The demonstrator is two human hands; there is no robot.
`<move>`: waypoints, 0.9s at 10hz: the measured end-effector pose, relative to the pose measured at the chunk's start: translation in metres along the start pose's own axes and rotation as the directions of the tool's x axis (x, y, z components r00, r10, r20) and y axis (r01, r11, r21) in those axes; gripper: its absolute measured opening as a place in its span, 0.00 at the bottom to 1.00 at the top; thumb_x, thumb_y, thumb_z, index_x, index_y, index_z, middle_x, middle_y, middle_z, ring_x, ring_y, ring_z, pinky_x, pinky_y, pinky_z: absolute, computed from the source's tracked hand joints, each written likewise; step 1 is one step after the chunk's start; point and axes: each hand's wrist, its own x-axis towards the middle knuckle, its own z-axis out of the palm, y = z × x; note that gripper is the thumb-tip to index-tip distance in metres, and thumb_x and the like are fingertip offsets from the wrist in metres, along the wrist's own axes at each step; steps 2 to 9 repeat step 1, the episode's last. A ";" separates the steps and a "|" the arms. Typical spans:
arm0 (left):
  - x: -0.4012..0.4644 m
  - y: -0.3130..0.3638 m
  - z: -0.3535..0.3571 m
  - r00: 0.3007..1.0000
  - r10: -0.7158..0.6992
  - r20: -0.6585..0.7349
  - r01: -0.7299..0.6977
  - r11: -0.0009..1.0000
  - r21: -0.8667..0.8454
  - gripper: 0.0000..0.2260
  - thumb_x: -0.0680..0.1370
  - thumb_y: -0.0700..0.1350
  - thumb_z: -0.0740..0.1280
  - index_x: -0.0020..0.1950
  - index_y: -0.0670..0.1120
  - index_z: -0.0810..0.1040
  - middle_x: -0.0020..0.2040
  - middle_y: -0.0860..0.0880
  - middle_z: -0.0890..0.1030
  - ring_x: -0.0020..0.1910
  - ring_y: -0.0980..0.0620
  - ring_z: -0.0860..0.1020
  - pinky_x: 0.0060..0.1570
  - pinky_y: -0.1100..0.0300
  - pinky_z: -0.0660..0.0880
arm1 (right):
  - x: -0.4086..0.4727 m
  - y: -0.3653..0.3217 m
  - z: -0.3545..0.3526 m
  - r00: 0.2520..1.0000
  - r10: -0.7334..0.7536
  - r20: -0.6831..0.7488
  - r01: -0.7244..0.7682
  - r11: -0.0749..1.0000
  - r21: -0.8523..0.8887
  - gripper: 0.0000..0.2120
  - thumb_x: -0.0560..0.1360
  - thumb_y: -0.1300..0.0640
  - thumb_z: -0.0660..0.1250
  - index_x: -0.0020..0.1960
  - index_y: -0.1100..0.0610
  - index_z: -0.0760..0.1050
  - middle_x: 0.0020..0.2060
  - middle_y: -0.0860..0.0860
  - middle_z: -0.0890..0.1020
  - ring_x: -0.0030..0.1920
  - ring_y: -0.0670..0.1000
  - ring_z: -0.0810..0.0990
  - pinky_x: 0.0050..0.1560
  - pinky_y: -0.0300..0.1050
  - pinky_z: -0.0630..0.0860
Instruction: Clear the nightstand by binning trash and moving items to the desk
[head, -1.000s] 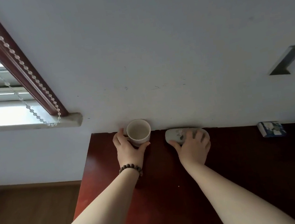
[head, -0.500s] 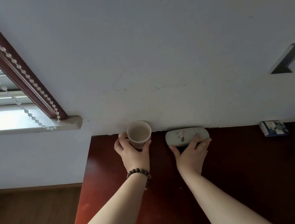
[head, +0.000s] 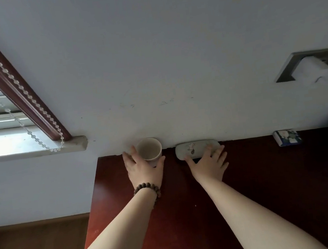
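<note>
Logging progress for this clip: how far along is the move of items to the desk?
Looks done: nothing I can confirm.

In hand: the left hand curls round the white ceramic cup standing on the dark red wooden desk by the wall; the right hand rests spread fingers on the pale oval glasses case.

Left: releasing both. The nightstand and bin are out of view.

Upright cup, case against wall
</note>
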 end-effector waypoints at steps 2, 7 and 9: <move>-0.005 0.006 -0.012 0.994 0.113 0.007 -0.114 0.991 0.076 0.43 0.69 0.62 0.70 0.76 0.49 0.54 0.77 0.41 0.51 0.75 0.41 0.51 0.70 0.42 0.57 | -0.008 0.009 -0.019 0.990 -0.115 -0.082 0.116 0.993 0.010 0.41 0.74 0.32 0.54 0.77 0.56 0.46 0.76 0.59 0.39 0.76 0.59 0.38 0.74 0.59 0.40; -0.005 0.006 -0.012 0.994 0.113 0.007 -0.114 0.991 0.076 0.43 0.69 0.62 0.70 0.76 0.49 0.54 0.77 0.41 0.51 0.75 0.41 0.51 0.70 0.42 0.57 | -0.008 0.009 -0.019 0.990 -0.115 -0.082 0.116 0.993 0.010 0.41 0.74 0.32 0.54 0.77 0.56 0.46 0.76 0.59 0.39 0.76 0.59 0.38 0.74 0.59 0.40; -0.005 0.006 -0.012 0.994 0.113 0.007 -0.114 0.991 0.076 0.43 0.69 0.62 0.70 0.76 0.49 0.54 0.77 0.41 0.51 0.75 0.41 0.51 0.70 0.42 0.57 | -0.008 0.009 -0.019 0.990 -0.115 -0.082 0.116 0.993 0.010 0.41 0.74 0.32 0.54 0.77 0.56 0.46 0.76 0.59 0.39 0.76 0.59 0.38 0.74 0.59 0.40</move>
